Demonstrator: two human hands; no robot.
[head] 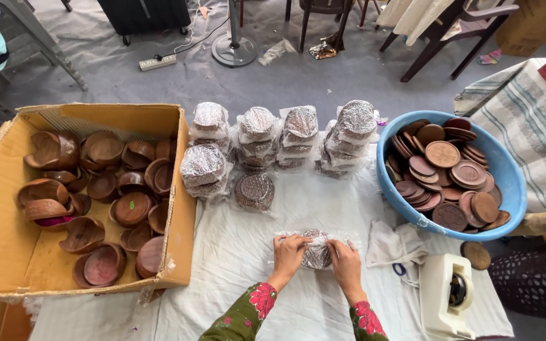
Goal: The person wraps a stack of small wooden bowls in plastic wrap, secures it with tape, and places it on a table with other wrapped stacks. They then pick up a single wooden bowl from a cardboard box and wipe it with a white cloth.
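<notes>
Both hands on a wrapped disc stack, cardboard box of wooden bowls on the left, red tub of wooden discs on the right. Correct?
Not quite: the tub is blue, not red, as the head view shows. The rest holds: left hand and right hand are both on the wrapped disc stack, the cardboard box of wooden bowls sits left, and the wooden discs are on the right.

The table [235, 252] is covered by a white cloth, and the sleeves [248, 316] are seen in dark green with red and pink flowers. Dark brown round wooden discs [443, 155] with ring patterns are held in a light blue basin [513, 183], while brown wooden bowls [105, 151] are kept in a yellow-tan cardboard box [1, 233]. The wrapped packs [257, 123] are shown in clear shiny film over brown, the tape dispenser [447, 297] is cream-white, and the cloth at the right [532, 126] is striped in white and grey-green.
</notes>
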